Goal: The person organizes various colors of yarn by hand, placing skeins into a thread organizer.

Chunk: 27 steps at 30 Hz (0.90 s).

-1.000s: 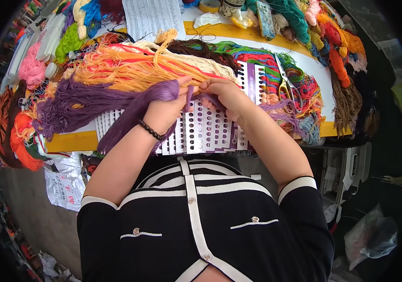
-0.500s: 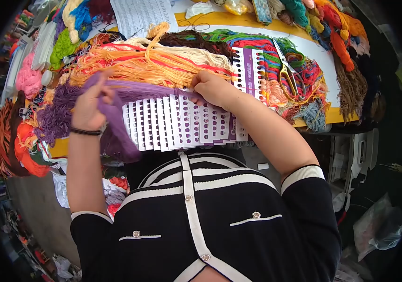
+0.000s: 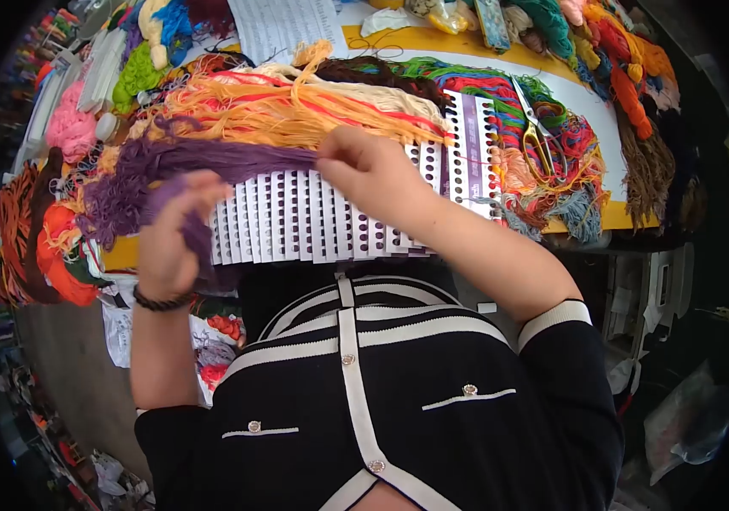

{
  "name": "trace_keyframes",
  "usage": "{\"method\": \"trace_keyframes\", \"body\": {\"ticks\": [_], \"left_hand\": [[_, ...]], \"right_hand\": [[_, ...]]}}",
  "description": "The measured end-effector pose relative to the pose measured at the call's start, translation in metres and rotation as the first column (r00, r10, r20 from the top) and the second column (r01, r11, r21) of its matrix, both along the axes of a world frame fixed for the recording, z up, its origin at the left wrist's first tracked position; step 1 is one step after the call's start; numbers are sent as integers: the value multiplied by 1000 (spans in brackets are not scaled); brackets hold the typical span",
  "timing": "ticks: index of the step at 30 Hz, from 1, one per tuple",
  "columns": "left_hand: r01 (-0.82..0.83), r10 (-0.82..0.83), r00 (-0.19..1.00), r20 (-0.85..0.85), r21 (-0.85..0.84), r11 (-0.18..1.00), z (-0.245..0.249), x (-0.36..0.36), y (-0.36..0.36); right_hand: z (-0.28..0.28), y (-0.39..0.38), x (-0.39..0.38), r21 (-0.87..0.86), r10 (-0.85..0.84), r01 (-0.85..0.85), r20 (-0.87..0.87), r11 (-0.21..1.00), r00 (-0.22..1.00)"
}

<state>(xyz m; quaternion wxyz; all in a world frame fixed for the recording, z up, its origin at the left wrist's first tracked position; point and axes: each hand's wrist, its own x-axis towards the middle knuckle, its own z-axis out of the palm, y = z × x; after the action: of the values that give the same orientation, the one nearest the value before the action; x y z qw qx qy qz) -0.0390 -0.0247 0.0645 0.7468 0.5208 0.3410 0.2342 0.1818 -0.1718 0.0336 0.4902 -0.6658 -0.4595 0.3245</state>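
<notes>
Here's the right hand [image 3: 369, 166], fingertips pinching one purple thread bundle [image 3: 245, 159] across the punched cards [image 3: 284, 217]; the left hand [image 3: 175, 230], one bracelet [image 3: 162, 301], blurs, its grip impossible to tell. One pair of scissors [image 3: 530, 122] lies rightward.

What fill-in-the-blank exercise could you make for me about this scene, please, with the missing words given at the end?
1. The thread held by the right hand is ____ in colour.
2. The dark bracelet is worn on the person's ____ wrist.
3. The scissors have ____-coloured handles.
4. The white cards lie ____ (nearer to / farther from) the person's body than the orange threads.

Missing words: purple; left; gold; nearer to.
</notes>
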Motion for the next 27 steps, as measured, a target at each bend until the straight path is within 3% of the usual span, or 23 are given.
{"method": "trace_keyframes", "body": {"ticks": [1,3,4,6,7,9,13,17,18,20,22,27], "left_hand": [[74,-73,996,-51,30,997,-1,1,-15],[231,-228,968,103,-15,973,2,6,-39],[276,-267,950,164,-35,960,7,9,-47],[248,-234,955,181,-57,967,8,13,-58],[225,-205,959,193,-85,971,7,13,-61],[221,-205,962,178,-73,973,3,13,-67],[230,-219,964,153,-55,972,-4,9,-69],[250,-250,960,128,16,968,-2,5,-68],[247,-246,960,131,16,969,-3,3,-65],[169,-145,973,180,-127,977,-6,-1,-60],[123,-95,975,202,-130,984,-11,-2,-61],[44,-7,971,239,-150,988,-10,-4,-62]], "right_hand": [[9,1,-14,86,47,-41,-61,995,997],[16,5,-34,188,152,-126,-130,974,980],[20,5,-44,266,214,-144,-260,953,942],[22,5,-56,200,282,-207,-513,958,811],[22,5,-60,201,288,-214,-510,956,811],[20,5,-68,122,203,-168,-735,978,647],[19,5,-70,66,157,-179,-813,982,561],[17,4,-70,29,148,-216,-814,976,561],[19,3,-72,87,165,-163,-809,983,563],[20,3,-74,145,183,-113,-803,983,567],[18,3,-74,121,152,-92,-757,988,636],[19,4,-75,98,120,-71,-737,993,666]]}}
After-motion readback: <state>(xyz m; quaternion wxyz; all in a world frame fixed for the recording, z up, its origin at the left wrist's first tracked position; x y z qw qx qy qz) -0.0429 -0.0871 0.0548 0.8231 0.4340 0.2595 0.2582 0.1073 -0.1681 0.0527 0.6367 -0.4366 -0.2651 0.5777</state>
